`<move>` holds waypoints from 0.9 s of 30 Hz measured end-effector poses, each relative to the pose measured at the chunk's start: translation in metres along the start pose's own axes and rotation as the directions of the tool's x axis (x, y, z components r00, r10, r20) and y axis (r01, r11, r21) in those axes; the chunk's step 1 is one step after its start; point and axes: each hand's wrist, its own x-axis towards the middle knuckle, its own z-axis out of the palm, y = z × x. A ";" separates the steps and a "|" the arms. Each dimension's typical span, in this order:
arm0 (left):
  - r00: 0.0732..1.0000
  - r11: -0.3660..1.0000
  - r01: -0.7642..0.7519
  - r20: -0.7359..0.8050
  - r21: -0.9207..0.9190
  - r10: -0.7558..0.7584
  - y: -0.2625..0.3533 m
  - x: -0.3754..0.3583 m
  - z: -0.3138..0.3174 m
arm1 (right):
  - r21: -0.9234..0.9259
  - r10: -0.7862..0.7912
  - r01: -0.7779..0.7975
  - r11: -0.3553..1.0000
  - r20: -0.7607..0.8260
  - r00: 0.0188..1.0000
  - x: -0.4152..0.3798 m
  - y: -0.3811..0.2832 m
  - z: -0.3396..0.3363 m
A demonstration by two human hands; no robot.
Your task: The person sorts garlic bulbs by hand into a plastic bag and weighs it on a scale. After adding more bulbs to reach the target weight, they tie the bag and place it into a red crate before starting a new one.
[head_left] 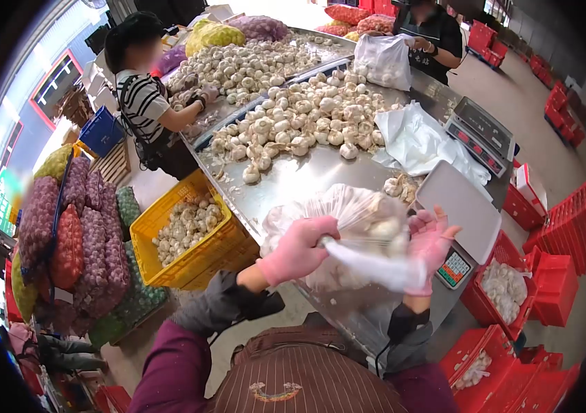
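Observation:
My left hand [300, 249], in a pink glove, is closed around the gathered neck of a clear plastic bag [351, 210] full of garlic bulbs. The bag rests on the near end of the metal table [286, 175]. A loose, twisted tail of plastic runs from my left hand toward my right and is blurred by motion. My right hand [431, 241], also gloved in pink, has its fingers spread, palm turned up, beside the bag. Beyond the bag lies a broad heap of loose garlic bulbs [300, 117].
A weighing scale [462, 206] stands right of my right hand, with another scale [480, 134] behind it. White plastic bags [420, 141] lie nearby. A yellow crate [183, 268] of garlic is at left, red crates [499, 289] at right. Two co-workers [145, 103] stand around the tables.

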 end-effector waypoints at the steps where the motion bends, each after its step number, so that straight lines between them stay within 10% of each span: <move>1: 0.991 0.989 -0.098 -0.103 -0.113 0.087 0.024 -0.017 -0.005 | -0.056 0.165 -0.176 0.983 -0.167 0.972 0.001 -0.012 -0.009; 2: 0.996 0.957 -0.070 -0.081 -0.282 0.049 0.044 -0.033 -0.014 | -0.074 0.172 -0.186 0.980 -0.158 0.972 -0.010 -0.024 -0.002; 5: 0.937 0.716 -0.059 -0.285 -0.695 -0.200 0.050 -0.095 -0.042 | 0.301 0.203 -0.500 0.812 0.657 0.726 -0.054 -0.031 0.007; 6: 0.902 0.571 -0.172 -0.362 -0.803 -0.237 0.064 -0.106 -0.043 | -0.098 0.185 -0.157 0.983 0.541 0.820 -0.071 0.015 -0.015; 8: 0.884 0.173 -0.276 -0.321 -0.945 -0.341 0.031 -0.156 -0.034 | -0.517 0.095 0.170 0.839 0.447 0.889 -0.127 0.068 -0.038; 10: 0.739 0.158 -0.494 -0.508 -0.855 -0.443 0.057 -0.197 -0.002 | -0.401 0.230 -0.008 0.916 0.509 0.830 -0.187 0.094 -0.035; 12: 0.783 0.211 -0.520 -0.561 -0.828 -0.270 0.047 -0.235 0.008 | -0.336 0.389 -0.222 0.915 0.592 0.705 -0.240 0.105 -0.043; 16: 0.727 0.301 -0.163 -0.320 -0.940 -0.608 0.072 -0.303 0.035 | -0.134 0.754 -0.796 0.590 0.444 0.484 -0.310 -0.016 -0.032; 18: 0.727 0.209 -0.076 -0.198 -0.975 -0.658 0.082 -0.328 0.062 | -0.569 0.703 -0.440 0.695 0.413 0.579 -0.322 -0.072 -0.042; 27: 0.738 0.039 0.234 0.151 -0.971 -0.657 0.141 -0.354 0.202 | -0.549 0.506 -0.362 0.753 0.131 0.853 -0.382 -0.236 -0.107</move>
